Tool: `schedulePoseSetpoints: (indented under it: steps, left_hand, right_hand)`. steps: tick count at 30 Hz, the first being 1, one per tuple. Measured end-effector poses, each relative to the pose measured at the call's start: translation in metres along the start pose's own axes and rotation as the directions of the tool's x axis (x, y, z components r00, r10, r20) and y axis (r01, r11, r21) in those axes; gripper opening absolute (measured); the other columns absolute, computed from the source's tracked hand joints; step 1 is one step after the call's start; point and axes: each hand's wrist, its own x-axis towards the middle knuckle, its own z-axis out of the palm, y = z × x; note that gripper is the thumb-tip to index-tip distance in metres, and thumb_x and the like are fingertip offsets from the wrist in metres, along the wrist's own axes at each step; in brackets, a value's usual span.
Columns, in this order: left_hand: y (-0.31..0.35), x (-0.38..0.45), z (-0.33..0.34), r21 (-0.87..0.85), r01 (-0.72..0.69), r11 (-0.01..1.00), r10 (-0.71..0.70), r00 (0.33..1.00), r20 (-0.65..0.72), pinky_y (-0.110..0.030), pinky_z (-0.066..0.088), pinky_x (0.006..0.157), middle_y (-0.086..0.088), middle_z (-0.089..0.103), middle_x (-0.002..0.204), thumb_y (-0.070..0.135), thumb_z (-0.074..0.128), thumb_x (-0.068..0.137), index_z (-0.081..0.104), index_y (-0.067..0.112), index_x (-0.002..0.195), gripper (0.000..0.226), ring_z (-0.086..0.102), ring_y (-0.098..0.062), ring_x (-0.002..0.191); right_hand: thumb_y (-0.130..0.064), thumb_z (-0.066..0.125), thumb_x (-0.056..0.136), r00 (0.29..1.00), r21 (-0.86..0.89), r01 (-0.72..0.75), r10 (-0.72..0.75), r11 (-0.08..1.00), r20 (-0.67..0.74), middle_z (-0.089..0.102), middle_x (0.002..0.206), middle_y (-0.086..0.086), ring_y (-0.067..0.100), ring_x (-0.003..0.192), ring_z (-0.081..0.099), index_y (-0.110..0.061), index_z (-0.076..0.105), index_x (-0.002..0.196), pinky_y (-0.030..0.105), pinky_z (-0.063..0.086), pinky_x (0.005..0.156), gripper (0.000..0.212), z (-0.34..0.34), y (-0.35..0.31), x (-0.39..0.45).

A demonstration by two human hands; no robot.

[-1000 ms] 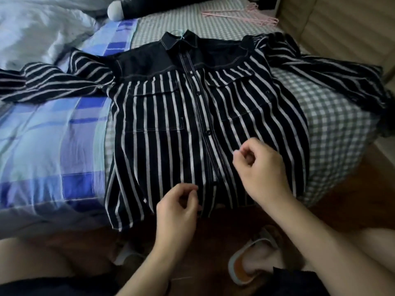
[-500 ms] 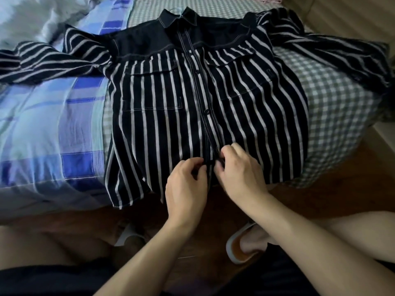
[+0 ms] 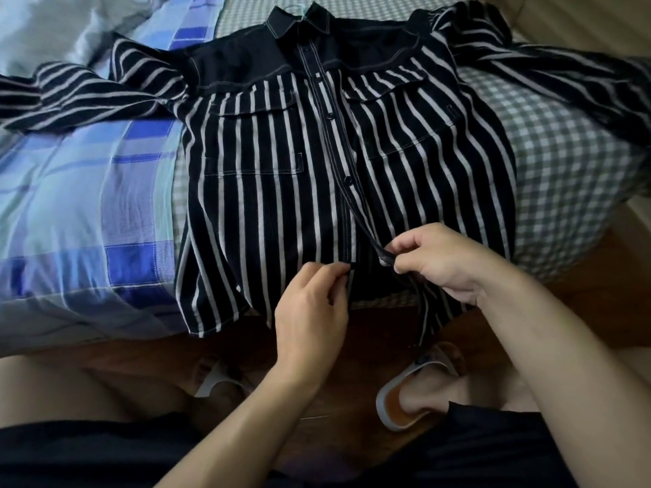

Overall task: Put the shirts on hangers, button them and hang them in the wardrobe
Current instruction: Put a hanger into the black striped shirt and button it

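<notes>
While the striped shirt lies on the bed, the left hand pinches one placket edge and the right hand pinches the other.

Both hands are reaching forward side by side, the left hand pinching with thumb and curled fingers, the right hand pinching likewise at slightly greater reach.

The room is dim, lit softly from the far left, where the pale bedding is brightest. The near floor lies in deep shadow. No glare shows. Wide-angle distortion bends the scene at the edges. Detail is slightly soft throughout, with the dark striped shirt reasonably crisp.
</notes>
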Motion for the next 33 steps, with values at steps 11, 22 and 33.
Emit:
schedulePoseSetpoints:
  steps: [11, 22, 33]
  left_hand:
    - [0.004, 0.04, -0.009, 0.415, -0.391, 0.822, 0.271, 0.908, 0.318, -0.033, 0.04, 0.04, 0.002, 0.051, 0.088, 0.013, 0.059, 0.092, 0.063, 0.019, 0.093, 0.008, 0.057, -0.021, 0.059]
    - [0.028, 0.058, -0.039, -0.084, 0.29, 0.953, -0.234, 0.885, 0.402, -0.031, 0.062, 0.067, 0.003, 0.073, 0.073, 0.016, 0.07, 0.094, 0.073, 0.025, 0.089, 0.01, 0.071, -0.008, 0.066]
    - [0.026, 0.045, -0.031, -0.467, 0.679, 0.567, -0.46, 0.731, 0.504, -0.033, 0.064, 0.075, -0.01, 0.072, 0.073, -0.003, 0.067, 0.093, 0.075, 0.004, 0.092, 0.011, 0.069, -0.017, 0.065]
  right_hand:
    - [0.002, 0.059, 0.083, 0.996, 0.037, -0.053, 0.05, 0.998, 0.077, 0.075, 0.099, 0.008, 0.018, 0.108, 0.065, -0.007, 0.074, 0.088, 0.038, 0.044, 0.108, 0.018, -0.004, -0.002, 0.0]
    - [-0.021, 0.081, 0.084, 1.0, 0.214, 0.0, 0.001, 0.977, -0.008, 0.078, 0.086, -0.004, 0.01, 0.098, 0.07, -0.014, 0.076, 0.086, 0.037, 0.047, 0.106, 0.01, 0.013, -0.008, -0.016]
    - [-0.026, 0.083, 0.083, 0.985, 0.167, 0.036, -0.007, 0.985, -0.173, 0.075, 0.101, -0.008, 0.006, 0.104, 0.067, -0.023, 0.077, 0.101, 0.037, 0.053, 0.102, 0.019, 0.037, -0.001, -0.014]
